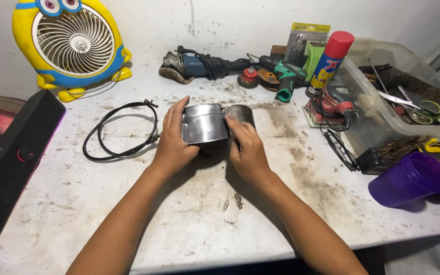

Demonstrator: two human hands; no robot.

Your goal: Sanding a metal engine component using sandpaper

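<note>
Both hands on a shiny metal part (205, 123) at mid-table, held just above the dirty white table (189, 224). Left hand (173, 142) wraps its left end, fingers over the top edge, thumb underneath. Right hand (248, 150) grips the right end, where a round metal cylinder (241, 113) sticks out behind the fingers. Can't tell if the cylinder is joined to the part or separate.

Around it: black cable loop (120, 131) just left of the left hand. Yellow-and-blue fan (72, 43) at back left against the wall, black speaker bar (11, 163) along the left edge. Back centre: angle grinder (194, 66), green drill (287, 76), red-capped spray can (329, 61). Right side: sander (332, 104), clear plastic bin (383, 97) with hand tools, purple cup (408, 179) lying on its side near the right edge.
</note>
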